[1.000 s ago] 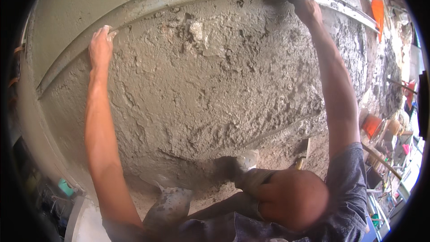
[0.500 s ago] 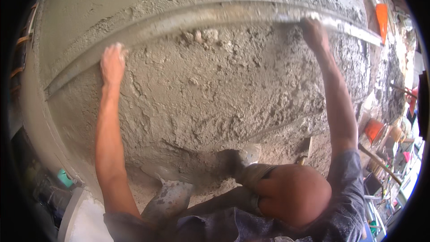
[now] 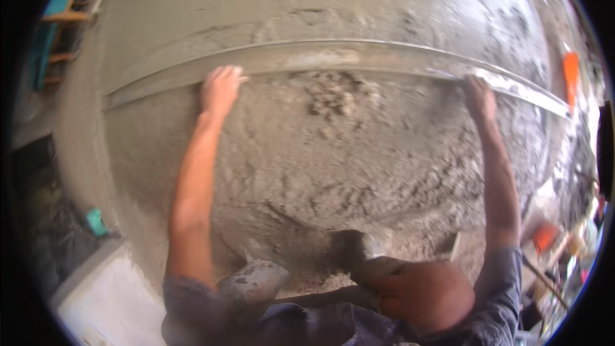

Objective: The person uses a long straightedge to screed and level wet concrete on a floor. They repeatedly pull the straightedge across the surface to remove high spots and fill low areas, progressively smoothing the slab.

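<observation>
A long metal straightedge (image 3: 333,56) lies across the wet grey mortar (image 3: 288,141), nearly spanning it from side to side. My left hand (image 3: 220,91) grips its near edge left of the middle, fingers bent over it. Toward its right end my right hand (image 3: 480,97) is closed on the same edge; its fingertips are partly hidden. Between my hands, a heap of loose mortar lumps (image 3: 341,94) sits against the straightedge's near side. Mortar beyond the bar looks smoother, while the part near me is rough.
My bent knee (image 3: 429,295) and a mortar-smeared boot (image 3: 256,279) are close below. A white slab (image 3: 115,301) stands at the lower left. An orange object (image 3: 571,80) is by the bar's right end. A teal item (image 3: 97,222) lies left; clutter lines the right edge.
Both hands have drawn the straightedge toward me, and the lump heap before it looks larger. The strip behind it appears smoother. The whole view has also tilted.
</observation>
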Demonstrator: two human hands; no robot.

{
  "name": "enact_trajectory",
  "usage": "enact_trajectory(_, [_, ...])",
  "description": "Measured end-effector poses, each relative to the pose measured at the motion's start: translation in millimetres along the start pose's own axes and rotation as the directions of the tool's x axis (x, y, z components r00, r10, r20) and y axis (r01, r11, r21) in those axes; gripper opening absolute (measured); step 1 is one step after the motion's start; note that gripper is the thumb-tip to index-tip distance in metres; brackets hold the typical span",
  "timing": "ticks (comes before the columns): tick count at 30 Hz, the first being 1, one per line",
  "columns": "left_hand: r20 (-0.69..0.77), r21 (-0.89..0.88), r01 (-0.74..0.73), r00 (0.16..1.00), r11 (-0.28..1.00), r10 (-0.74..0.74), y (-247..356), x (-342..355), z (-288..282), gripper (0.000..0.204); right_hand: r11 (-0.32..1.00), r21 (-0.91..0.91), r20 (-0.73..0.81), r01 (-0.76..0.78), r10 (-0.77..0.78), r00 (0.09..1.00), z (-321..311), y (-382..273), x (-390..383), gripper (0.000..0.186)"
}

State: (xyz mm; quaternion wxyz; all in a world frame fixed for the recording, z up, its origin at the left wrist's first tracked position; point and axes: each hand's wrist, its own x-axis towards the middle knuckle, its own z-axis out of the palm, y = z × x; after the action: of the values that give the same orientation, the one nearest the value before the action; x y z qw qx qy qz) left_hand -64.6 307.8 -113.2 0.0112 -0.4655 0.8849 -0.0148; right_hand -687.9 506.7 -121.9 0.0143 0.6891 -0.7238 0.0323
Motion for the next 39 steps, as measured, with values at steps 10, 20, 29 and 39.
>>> enact_trajectory(10, [-0.247,0.021,-0.004,0.969,1.000,0.009,-30.7,0.0,22.0,0.014,0.992,0.126,-0.084,-0.025,0.036,0.996,38.3,2.7,-45.4,0.029])
enact_trajectory(20, [-0.121,-0.066,-0.039,0.992,0.997,0.031,13.5,-19.4,15.8,0.016,0.992,0.001,-0.036,-0.123,0.123,0.992,5.1,-4.8,-64.6,0.010])
enact_trajectory(29, [-0.115,-0.051,0.033,0.993,0.998,-0.038,6.5,-33.6,14.1,0.019,0.973,0.060,0.189,-0.222,0.208,0.960,-1.3,-30.6,-52.6,0.015])
enact_trajectory(39, [0.022,-0.118,0.105,0.994,0.987,-0.103,6.4,0.9,-5.3,0.020,0.938,-0.029,0.337,-0.346,0.335,0.880,-11.5,-31.3,-2.1,0.007])
